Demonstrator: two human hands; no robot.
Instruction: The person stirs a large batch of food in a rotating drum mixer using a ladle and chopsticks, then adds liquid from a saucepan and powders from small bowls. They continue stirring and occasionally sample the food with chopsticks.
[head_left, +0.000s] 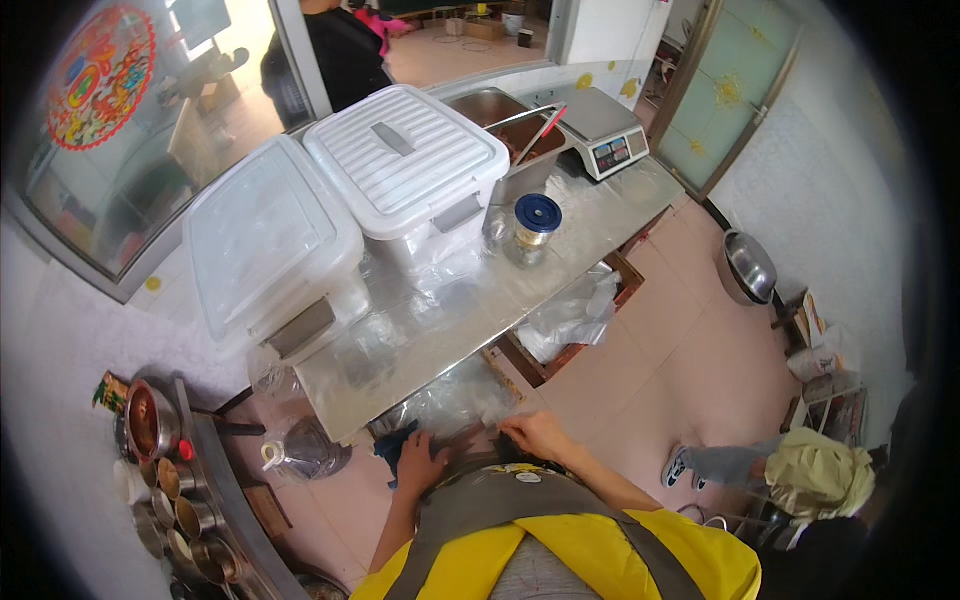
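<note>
My left hand (421, 463) is low in front of my apron, against a dark blue cloth (393, 453); whether its fingers grip the cloth is hidden. To its right, my right hand (537, 433) has its fingers bent together by the near corner of a pulled-out drawer. Whatever may lie between those fingertips is too small to make out. Clear plastic bags (450, 397) fill this drawer just beyond both hands. Above it runs the edge of a metal-covered table (442, 315). A second wooden drawer (541, 373) juts out farther right, with more plastic bags (574, 315) inside.
On the table stand two lidded white bins (262, 232) (405, 161), a blue-lidded jar (538, 214), a steel tray (517, 176) with tongs (536, 131), and a scale (611, 131). A shelf (225, 487) with several pots is left. Another person's leg (724, 461) shows right.
</note>
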